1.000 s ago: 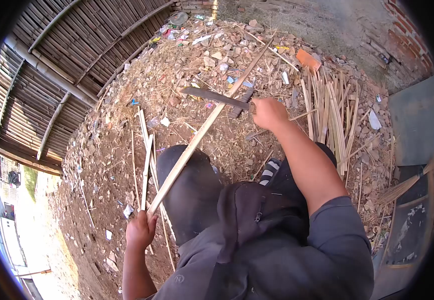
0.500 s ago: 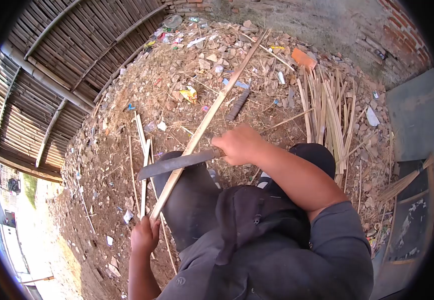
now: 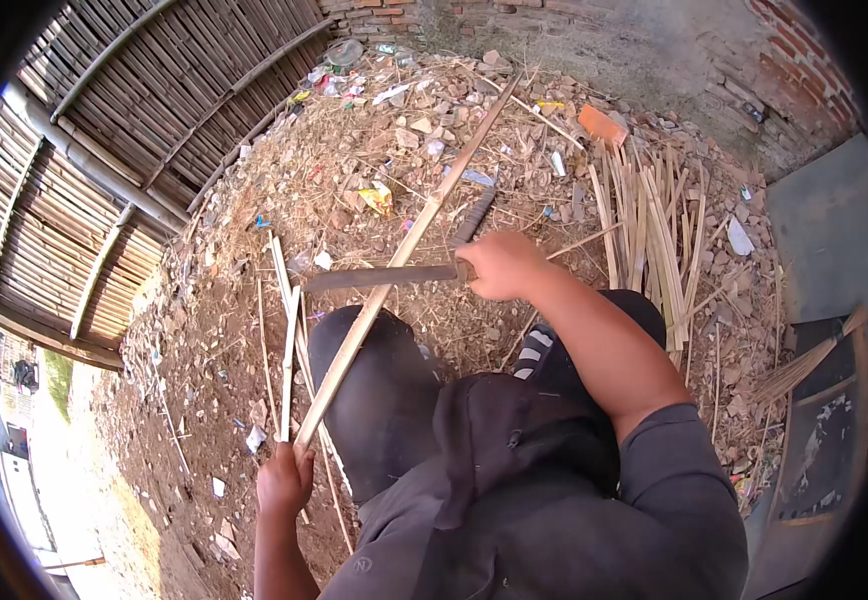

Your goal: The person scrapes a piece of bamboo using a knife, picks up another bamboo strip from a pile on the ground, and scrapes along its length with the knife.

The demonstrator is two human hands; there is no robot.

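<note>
My left hand [image 3: 285, 482] is closed round the near end of a long, pale bamboo strip [image 3: 347, 352]. The strip slants across my bent knee and away up to the right, its far part browner. In my right hand [image 3: 500, 266], fingers wrapped round the handle, is a machete; its dark blade [image 3: 379, 278] points left and crosses the strip just beyond the knee. Whether the edge bites into the bamboo I cannot tell. Past my right hand lies a dark, ridged rod-like object [image 3: 475, 213] on the ground.
Split bamboo strips [image 3: 664, 235] lie heaped on the right, and several thin strips [image 3: 287, 350] lie left of my knee. Rubble and litter cover the ground, with an orange brick piece [image 3: 602, 126] near the brick wall [image 3: 614, 50]. A bamboo fence [image 3: 144, 120] stands left.
My right hand has moved the machete farther up the strip, away from my body, and the blade has turned more level. My left hand keeps its hold, shifted slightly.
</note>
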